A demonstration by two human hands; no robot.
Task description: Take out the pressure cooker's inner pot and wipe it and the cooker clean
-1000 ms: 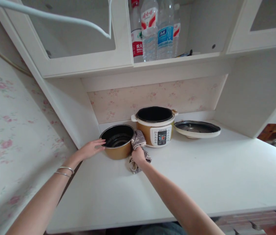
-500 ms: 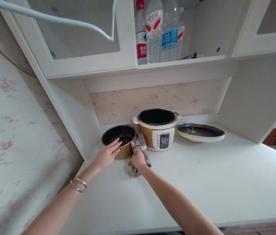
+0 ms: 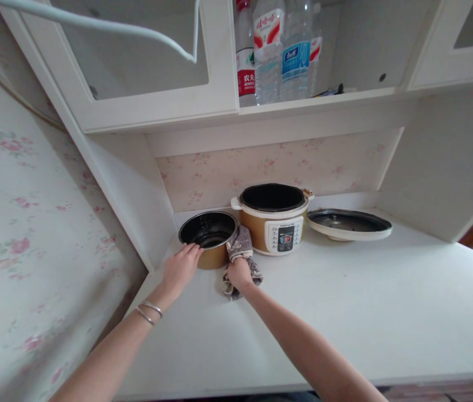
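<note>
My left hand (image 3: pixel 181 269) is at the front left of the inner pot (image 3: pixel 213 258), its fingers closed over the rim and the thumb hidden. The pot is gold outside and black inside, and stands upright on the counter. In my right hand (image 3: pixel 239 272) is a bunched grey-brown patterned cloth (image 3: pixel 241 243), pressed against the pot's right side with part of it hanging below my fist. Just right of the cloth stands the gold and white electric pressure cooker body (image 3: pixel 257 230), uncovered, its control panel facing me.
The cooker lid (image 3: pixel 353 237) lies upside down on the white counter (image 3: pixel 324 318), right of the cooker. Overhead, a cabinet shelf (image 3: pixel 357 96) holds several plastic bottles (image 3: pixel 268 61). A white panel (image 3: pixel 125 184) bounds the counter on the left; a pale bent rod (image 3: pixel 114 29) crosses the upper left.
My left hand has gone from reaching over the pot's opening with spread fingers to gripping its front rim. The right hand keeps the cloth at the pot's side. The view has shifted slightly.
</note>
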